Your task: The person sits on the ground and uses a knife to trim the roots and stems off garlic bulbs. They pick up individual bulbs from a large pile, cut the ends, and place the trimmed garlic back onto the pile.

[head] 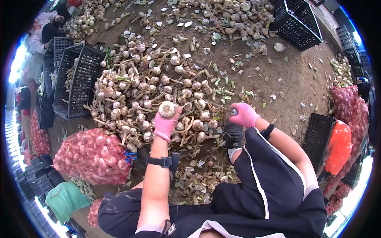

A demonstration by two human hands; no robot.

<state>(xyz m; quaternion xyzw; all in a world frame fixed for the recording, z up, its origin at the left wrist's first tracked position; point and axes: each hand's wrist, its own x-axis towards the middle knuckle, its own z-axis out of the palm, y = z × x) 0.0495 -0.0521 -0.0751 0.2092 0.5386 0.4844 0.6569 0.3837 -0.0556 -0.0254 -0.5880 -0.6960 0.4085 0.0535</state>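
Note:
My left hand, in a pink glove, grips a garlic bulb with its pale, round face turned up towards me. Pink-gloved too, my right hand is closed around the handle of a knife-like tool. Its thin blade appears to point left towards the garlic; its exact shape is hard to make out. Beneath and beyond my left hand spreads a heap of untrimmed garlic, dry stalks still on many bulbs. Below my right hand is my dark shoe.
A red mesh sack of garlic lies at left, near a tilted black plastic crate. Cut stalks litter the dirt floor. Another garlic heap and crate lie farther off. A person sits at upper left.

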